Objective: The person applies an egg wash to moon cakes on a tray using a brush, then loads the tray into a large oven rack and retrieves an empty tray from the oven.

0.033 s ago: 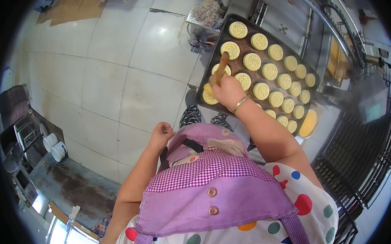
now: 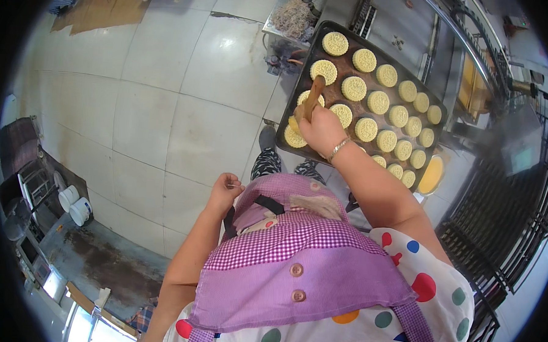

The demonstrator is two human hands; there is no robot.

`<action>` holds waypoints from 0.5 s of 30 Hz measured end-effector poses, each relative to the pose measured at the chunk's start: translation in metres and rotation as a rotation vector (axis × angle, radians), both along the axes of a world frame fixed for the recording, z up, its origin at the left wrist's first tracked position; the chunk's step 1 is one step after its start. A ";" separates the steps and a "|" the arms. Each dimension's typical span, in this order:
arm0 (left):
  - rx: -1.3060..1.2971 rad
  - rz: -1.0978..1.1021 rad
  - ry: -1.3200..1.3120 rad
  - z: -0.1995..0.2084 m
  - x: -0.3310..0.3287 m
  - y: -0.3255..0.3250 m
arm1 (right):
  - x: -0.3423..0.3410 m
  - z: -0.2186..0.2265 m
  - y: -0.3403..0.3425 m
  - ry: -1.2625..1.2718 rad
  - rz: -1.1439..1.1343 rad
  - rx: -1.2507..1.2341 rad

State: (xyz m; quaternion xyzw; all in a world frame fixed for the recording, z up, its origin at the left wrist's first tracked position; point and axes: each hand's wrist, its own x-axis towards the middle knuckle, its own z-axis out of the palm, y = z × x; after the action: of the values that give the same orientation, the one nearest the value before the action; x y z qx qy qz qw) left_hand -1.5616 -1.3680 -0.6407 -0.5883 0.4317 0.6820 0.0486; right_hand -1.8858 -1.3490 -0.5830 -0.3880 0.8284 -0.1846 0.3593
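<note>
My right hand (image 2: 323, 131) is closed round the wooden handle of a pastry brush (image 2: 314, 98), over the near-left corner of a dark baking tray (image 2: 368, 37). The brush's pale yellow bristles point down at a mooncake (image 2: 294, 137) in that corner; my hand partly hides where they meet. Rows of round, pale, embossed mooncakes (image 2: 378, 102) fill the tray, and my forearm covers some of the nearest. By my apron, my left hand (image 2: 227, 188) hangs with its fingers curled. Something thin and whitish shows at its fingertips, too small to name.
A container of yellow liquid (image 2: 432, 174) stands beyond the tray's right end. Black metal racks (image 2: 484, 198) rise on the right. A stand with a greyish, shaggy heap (image 2: 294, 18) adjoins the tray's far-left corner. White buckets (image 2: 80, 211) sit at far left on the tiled floor (image 2: 136, 116).
My right hand and the brush have shifted very slightly to the right. The left hand and the mooncakes stay as they were.
</note>
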 end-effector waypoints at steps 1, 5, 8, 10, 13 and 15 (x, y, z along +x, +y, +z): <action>0.013 0.026 -0.004 0.000 0.004 0.001 | 0.006 -0.011 0.005 -0.021 0.080 0.004; 0.014 0.055 -0.025 -0.009 0.017 0.009 | -0.001 -0.017 -0.008 0.049 0.193 -0.027; 0.033 0.110 -0.034 -0.003 0.008 0.006 | -0.088 -0.029 -0.068 0.295 0.164 -0.042; 0.031 0.073 -0.028 -0.006 0.005 0.004 | -0.143 -0.024 -0.100 0.467 0.116 -0.147; 0.017 0.064 -0.019 -0.008 -0.001 0.006 | -0.170 -0.016 -0.119 0.562 0.141 -0.122; 0.021 0.048 -0.025 -0.007 -0.009 0.008 | -0.150 -0.022 -0.101 0.414 0.096 -0.147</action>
State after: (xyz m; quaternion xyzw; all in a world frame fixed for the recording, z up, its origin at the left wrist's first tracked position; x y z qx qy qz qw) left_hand -1.5705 -1.3604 -0.6481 -0.6064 0.4096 0.6802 0.0438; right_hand -2.0361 -1.4503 -0.6051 -0.4817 0.8494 -0.1434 0.1608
